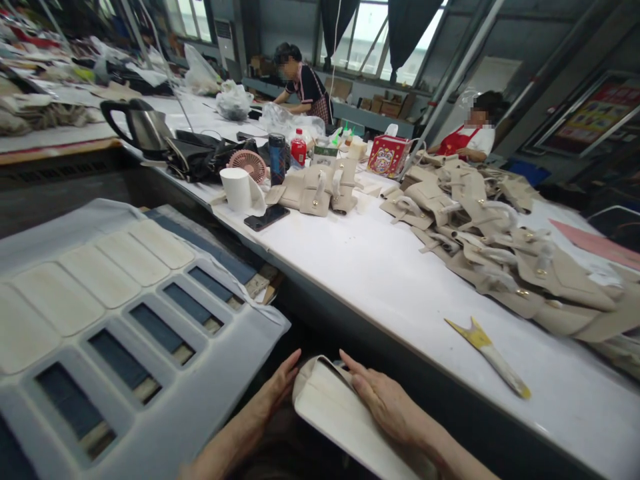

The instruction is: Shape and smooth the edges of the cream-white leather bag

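Low in the head view, below the table's near edge, I hold a cream folded leather piece (pixel 330 407). My left hand (pixel 279 387) lies against its left side with the fingers straight and together. My right hand (pixel 387 403) rests flat on top of the piece, fingers stretched toward its folded end. A grey board with rectangular cut-outs (pixel 125 313) sits to my left, some slots showing cream panels, others dark blue.
The white worktable (pixel 390 280) carries a yellow-tipped glue spatula (pixel 493 357), a heap of beige bag parts (pixel 505 247), finished beige bags (pixel 317 190), a phone (pixel 267 217), a paper roll (pixel 237 189), a kettle (pixel 143 127) and a red box (pixel 387 155). Two people work at the far end.
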The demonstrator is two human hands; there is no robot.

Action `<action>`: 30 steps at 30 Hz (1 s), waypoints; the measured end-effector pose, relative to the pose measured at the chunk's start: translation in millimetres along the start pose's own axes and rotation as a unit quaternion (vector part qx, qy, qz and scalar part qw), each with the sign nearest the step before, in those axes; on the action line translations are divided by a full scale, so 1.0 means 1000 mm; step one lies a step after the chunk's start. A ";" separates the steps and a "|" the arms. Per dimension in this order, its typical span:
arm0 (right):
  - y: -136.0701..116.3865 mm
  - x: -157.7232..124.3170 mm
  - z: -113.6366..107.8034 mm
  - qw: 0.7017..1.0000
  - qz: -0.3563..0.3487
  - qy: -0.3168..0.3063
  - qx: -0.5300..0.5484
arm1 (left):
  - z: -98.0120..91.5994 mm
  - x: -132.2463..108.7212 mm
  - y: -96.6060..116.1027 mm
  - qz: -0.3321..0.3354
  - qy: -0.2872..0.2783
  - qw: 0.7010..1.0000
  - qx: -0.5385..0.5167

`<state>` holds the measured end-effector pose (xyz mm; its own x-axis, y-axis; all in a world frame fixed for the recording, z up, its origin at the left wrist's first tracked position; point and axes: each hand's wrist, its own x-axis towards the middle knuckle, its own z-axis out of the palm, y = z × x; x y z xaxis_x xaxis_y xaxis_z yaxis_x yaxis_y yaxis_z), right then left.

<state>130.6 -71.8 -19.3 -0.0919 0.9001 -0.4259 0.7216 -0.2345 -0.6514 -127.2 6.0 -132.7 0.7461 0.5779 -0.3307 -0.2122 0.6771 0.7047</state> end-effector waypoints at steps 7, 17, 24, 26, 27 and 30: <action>0.008 0.004 -0.012 0.987 0.004 -0.054 0.150 | 0.026 -0.016 0.018 0.098 0.013 0.986 0.138; 0.000 0.009 -0.012 0.989 0.008 -0.057 0.134 | 0.023 0.001 0.024 0.067 0.008 0.990 0.128; -0.005 0.005 -0.010 0.993 -0.001 -0.048 0.105 | 0.019 -0.002 0.027 0.049 -0.023 0.994 0.092; -0.006 0.003 -0.011 0.992 -0.011 -0.048 0.118 | 0.019 -0.003 0.034 0.004 -0.072 0.996 0.060; -0.006 0.003 -0.011 0.992 -0.011 -0.045 0.120 | 0.018 -0.002 0.035 -0.012 -0.092 0.995 0.034; -0.005 0.001 -0.009 0.994 -0.011 -0.039 0.098 | 0.016 0.006 0.027 -0.034 -0.068 0.997 -0.033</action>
<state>133.0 -66.2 -10.4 -0.1643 0.8766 -0.4523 0.5716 -0.2891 -0.7679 -118.8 20.3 -106.1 0.8382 0.4648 -0.2853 -0.1952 0.7441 0.6389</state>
